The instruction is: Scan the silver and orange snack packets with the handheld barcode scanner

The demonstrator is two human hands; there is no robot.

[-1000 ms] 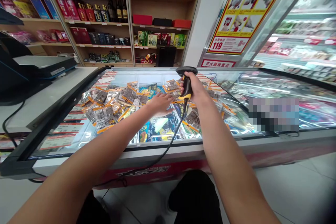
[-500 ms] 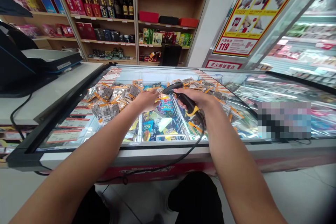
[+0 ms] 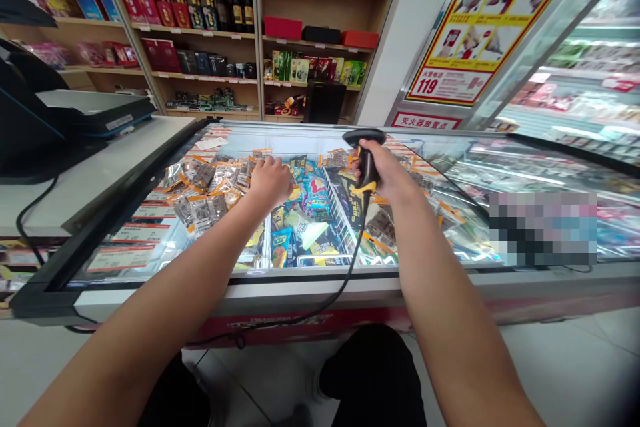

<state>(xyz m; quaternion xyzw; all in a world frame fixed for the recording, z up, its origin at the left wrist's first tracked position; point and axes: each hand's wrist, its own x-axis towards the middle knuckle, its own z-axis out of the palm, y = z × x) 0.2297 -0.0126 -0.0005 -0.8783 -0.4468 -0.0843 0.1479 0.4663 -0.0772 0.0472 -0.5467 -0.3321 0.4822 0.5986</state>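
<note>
My right hand [image 3: 377, 163] is wrapped around the grip of a black and yellow barcode scanner [image 3: 367, 163], which stands upright over the glass-topped freezer. From its base a black cable [image 3: 345, 280] drops across the front edge. My left hand [image 3: 271, 180] hovers over or rests on the left pile of small packets [image 3: 205, 180] with orange edges. Its fingers are bent, with the tips turned down and hidden, so anything in them cannot be made out. Between the hands, colourful ice-cream packs [image 3: 315, 197] lie in a white wire basket [image 3: 340, 213] below.
The chest freezer [image 3: 175, 297] has a raised front edge. More orange-edged packets [image 3: 383, 227] lie under and beyond my right hand. On the left stands a counter [image 3: 95, 167] with a black machine [image 3: 100, 117]. Shelves [image 3: 210, 33] with bottles and boxes line the back.
My left hand has moved left from the scanner's front to the left packets. The orange-edged packet at its fingers is out of sight. My right hand has raised the scanner and turned it upright.
</note>
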